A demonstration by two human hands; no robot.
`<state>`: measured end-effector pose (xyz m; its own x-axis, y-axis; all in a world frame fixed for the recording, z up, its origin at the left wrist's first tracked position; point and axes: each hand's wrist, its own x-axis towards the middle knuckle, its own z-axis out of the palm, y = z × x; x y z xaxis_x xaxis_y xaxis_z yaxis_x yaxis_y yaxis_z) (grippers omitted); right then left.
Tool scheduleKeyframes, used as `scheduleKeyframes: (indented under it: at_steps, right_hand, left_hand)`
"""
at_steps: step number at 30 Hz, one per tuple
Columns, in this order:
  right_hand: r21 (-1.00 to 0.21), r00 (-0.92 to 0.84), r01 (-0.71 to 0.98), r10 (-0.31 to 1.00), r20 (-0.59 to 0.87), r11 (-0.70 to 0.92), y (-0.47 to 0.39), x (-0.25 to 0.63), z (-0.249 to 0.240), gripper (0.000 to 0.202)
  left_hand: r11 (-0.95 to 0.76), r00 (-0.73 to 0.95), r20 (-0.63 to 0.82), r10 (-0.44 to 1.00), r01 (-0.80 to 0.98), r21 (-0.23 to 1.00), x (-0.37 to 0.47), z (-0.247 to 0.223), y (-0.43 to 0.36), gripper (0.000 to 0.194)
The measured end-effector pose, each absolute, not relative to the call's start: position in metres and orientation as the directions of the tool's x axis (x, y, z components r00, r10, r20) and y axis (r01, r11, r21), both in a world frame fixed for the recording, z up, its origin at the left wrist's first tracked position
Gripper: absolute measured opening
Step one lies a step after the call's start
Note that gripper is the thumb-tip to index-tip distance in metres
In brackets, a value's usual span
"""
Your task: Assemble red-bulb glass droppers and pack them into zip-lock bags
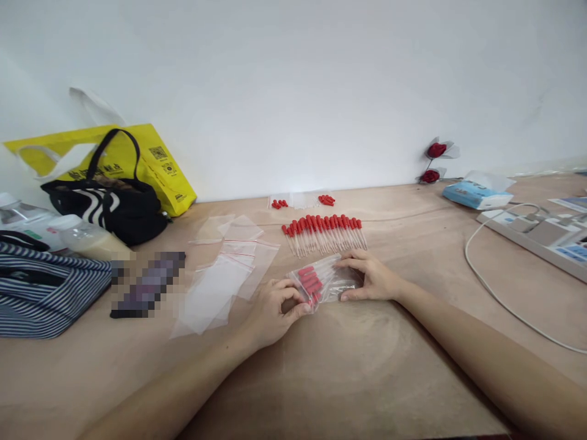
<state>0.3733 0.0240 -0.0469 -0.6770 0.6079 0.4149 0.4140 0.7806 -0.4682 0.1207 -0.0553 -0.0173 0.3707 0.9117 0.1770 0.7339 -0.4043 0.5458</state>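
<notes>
Between my two hands lies a clear zip bag [338, 287], with several red-tipped pieces [310, 281] at its left end. My left hand [280, 310] is closed on that left end, thumb and fingers curled at its edge. At the other end, my right hand [369, 278] holds the bag's edges, with its thumb low and its fingers higher up. Just beyond the bag is a row of thin clear sticks with red tips [323, 229]. A fanned pile of flat clear zip bags [220, 284] lies left of my left hand.
Farther back rest bags with red-tipped pieces [326, 200]. At left are a striped bag [50, 293], bottle [94, 239], black bag [123, 211], yellow bag [172, 177] and a blurred item [153, 284]. At right are tissues [477, 194], a power strip [545, 235], its cable [486, 287] and fake roses [431, 176].
</notes>
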Motion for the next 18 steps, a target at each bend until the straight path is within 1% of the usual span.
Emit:
scheduleKeyframes:
  at_steps: [4,9,12,15,18]
  right_hand:
    - [-0.464,-0.674,0.423,0.612,0.413,0.778,0.024,0.373,-0.047,0.062]
    - [-0.474,-0.672,0.405,0.606,0.425,0.782,0.023,0.372,-0.046,0.063]
    - [-0.47,-0.676,0.406,0.604,0.423,0.784,0.023,0.373,-0.046,0.065]
    - [-0.478,-0.652,0.433,0.632,0.419,0.764,0.022,0.371,-0.046,0.064]
    - [-0.473,-0.599,0.498,0.682,0.419,0.727,0.025,0.363,-0.043,0.05]
  left_hand:
    - [-0.402,0.393,0.143,0.908,0.726,0.558,0.121,-0.016,-0.055,0.007]
    - [-0.321,0.269,0.177,0.947,0.758,0.567,0.125,-0.026,-0.051,0.012]
    - [-0.314,0.226,0.221,0.949,0.759,0.57,0.123,-0.031,-0.046,0.012]
    - [-0.352,0.286,0.208,0.936,0.695,0.628,0.118,-0.029,-0.042,0.006]
    - [-0.348,0.323,0.177,0.929,0.61,0.712,0.112,-0.024,-0.041,0.002]
